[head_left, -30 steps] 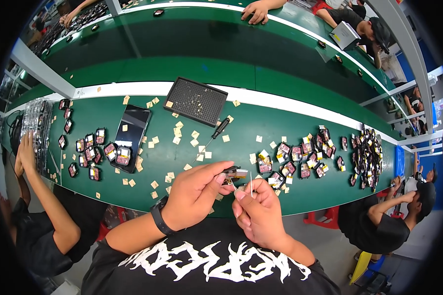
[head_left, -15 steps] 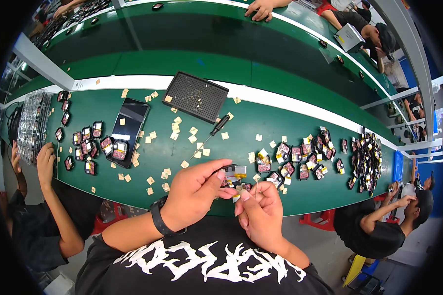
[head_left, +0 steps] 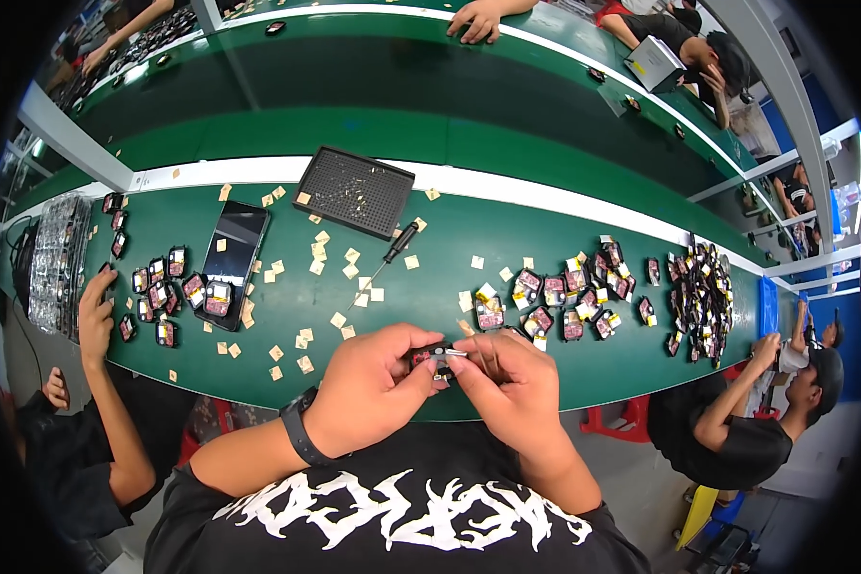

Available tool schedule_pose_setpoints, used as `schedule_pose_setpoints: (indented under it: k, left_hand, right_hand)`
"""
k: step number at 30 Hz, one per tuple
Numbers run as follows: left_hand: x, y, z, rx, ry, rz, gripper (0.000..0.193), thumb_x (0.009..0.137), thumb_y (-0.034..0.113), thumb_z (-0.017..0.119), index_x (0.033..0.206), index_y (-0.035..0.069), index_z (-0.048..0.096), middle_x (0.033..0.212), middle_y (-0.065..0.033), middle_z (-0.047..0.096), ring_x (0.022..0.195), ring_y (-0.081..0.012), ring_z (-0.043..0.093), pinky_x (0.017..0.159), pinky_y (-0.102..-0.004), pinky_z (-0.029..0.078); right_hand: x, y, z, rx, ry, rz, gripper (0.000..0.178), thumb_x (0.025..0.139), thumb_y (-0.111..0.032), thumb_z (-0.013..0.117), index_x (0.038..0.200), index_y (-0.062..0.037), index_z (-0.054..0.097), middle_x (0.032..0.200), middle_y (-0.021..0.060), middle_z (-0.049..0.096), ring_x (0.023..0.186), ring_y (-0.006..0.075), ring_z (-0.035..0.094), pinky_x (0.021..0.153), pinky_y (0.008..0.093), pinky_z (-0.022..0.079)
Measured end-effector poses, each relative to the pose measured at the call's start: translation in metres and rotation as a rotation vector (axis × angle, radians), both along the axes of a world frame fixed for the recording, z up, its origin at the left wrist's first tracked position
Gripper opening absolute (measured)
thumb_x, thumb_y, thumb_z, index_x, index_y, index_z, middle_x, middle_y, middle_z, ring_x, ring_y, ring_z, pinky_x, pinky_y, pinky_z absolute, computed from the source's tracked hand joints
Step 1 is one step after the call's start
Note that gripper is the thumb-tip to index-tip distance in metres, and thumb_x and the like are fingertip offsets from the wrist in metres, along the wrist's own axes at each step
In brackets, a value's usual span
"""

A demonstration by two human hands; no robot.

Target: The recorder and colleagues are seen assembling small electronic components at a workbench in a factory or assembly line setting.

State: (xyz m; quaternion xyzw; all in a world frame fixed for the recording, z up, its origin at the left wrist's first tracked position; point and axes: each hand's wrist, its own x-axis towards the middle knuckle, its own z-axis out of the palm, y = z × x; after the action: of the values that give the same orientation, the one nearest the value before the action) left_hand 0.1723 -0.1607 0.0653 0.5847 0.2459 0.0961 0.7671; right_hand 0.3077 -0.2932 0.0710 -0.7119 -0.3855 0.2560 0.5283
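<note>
Close to my body, just past the table's near edge, both hands meet at a small black-cased electronic unit (head_left: 430, 356). My left hand (head_left: 368, 383) is closed round its left side with thumb and fingers; a black band circles that wrist. From the other side, my right hand (head_left: 512, 387) pinches the unit, thumb at its near edge. A silvery piece shows between the right fingertips; its kind is too small to tell. The fingers cover much of the unit. Right beyond the hands lie similar open units (head_left: 489, 311) with red boards and silver-and-yellow parts.
A black perforated tray (head_left: 340, 196), a screwdriver (head_left: 402, 242) and a dark phone (head_left: 239, 234) lie ahead. Small beige squares (head_left: 319, 251) are scattered around. More units (head_left: 158, 277) sit left; a dense pile (head_left: 703, 301) is right. Co-workers (head_left: 775, 383) sit at both sides.
My right hand has moved up and closed in on the unit beside the left. The unit has tilted, and its silver-and-yellow part no longer shows as before. The view has shifted slightly.
</note>
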Motion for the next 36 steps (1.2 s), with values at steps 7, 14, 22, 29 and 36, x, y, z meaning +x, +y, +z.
schedule_pose_setpoints:
  k: [7, 14, 22, 29, 36]
  left_hand:
    - [0.012, -0.013, -0.001, 0.041, 0.024, -0.055, 0.018, 0.095, -0.006, 0.053, 0.113, -0.009, 0.055, 0.104, -0.0138, 0.065, 0.09, -0.0166, 0.069, 0.079, -0.0273, 0.058]
    - [0.032, -0.038, -0.013, 0.102, -0.13, -0.102, 0.018, 0.095, -0.005, 0.052, 0.113, -0.007, 0.053, 0.101, -0.0132, 0.065, 0.092, -0.0146, 0.066, 0.077, -0.0278, 0.056]
    - [0.046, -0.062, -0.031, -0.074, -0.203, -0.122, 0.021, 0.096, -0.009, 0.048, 0.117, -0.007, 0.047, 0.111, -0.0182, 0.061, 0.1, -0.0216, 0.066, 0.088, -0.0334, 0.058]
    - [0.049, -0.069, -0.031, 0.034, -0.117, -0.184, 0.018, 0.098, -0.003, 0.051, 0.116, -0.003, 0.05, 0.11, -0.0118, 0.06, 0.099, -0.0167, 0.062, 0.088, -0.0294, 0.055]
    - [0.041, -0.067, -0.033, -0.063, -0.229, -0.239, 0.022, 0.097, -0.004, 0.052, 0.119, -0.001, 0.05, 0.112, -0.0139, 0.062, 0.099, -0.0191, 0.063, 0.087, -0.0329, 0.056]
  right_hand:
    - [-0.006, -0.024, -0.003, -0.032, 0.326, -0.11, 0.01, 0.087, -0.004, 0.071, 0.093, 0.0024, 0.067, 0.069, -0.001, 0.056, 0.058, 0.004, 0.045, 0.051, 0.0229, 0.036]
    - [0.002, -0.049, -0.014, 0.042, -0.004, -0.254, 0.012, 0.084, -0.005, 0.073, 0.094, 0.0032, 0.071, 0.081, 0.0095, 0.069, 0.075, 0.0173, 0.063, 0.066, 0.0286, 0.049]
    - [0.009, -0.078, -0.026, 0.037, 0.209, -0.209, 0.012, 0.092, -0.008, 0.068, 0.096, 0.0028, 0.07, 0.086, 0.0063, 0.063, 0.081, 0.0119, 0.061, 0.073, 0.027, 0.05]
    - [0.003, -0.083, -0.024, 0.235, 0.553, -0.288, 0.01, 0.093, -0.005, 0.065, 0.094, 0.0047, 0.068, 0.085, 0.0079, 0.068, 0.075, 0.0142, 0.068, 0.065, 0.0266, 0.057]
    - [0.012, -0.081, -0.02, 0.302, 0.807, -0.319, 0.015, 0.087, -0.002, 0.071, 0.099, -0.0015, 0.063, 0.08, 0.0089, 0.069, 0.07, 0.017, 0.068, 0.064, 0.0288, 0.057]
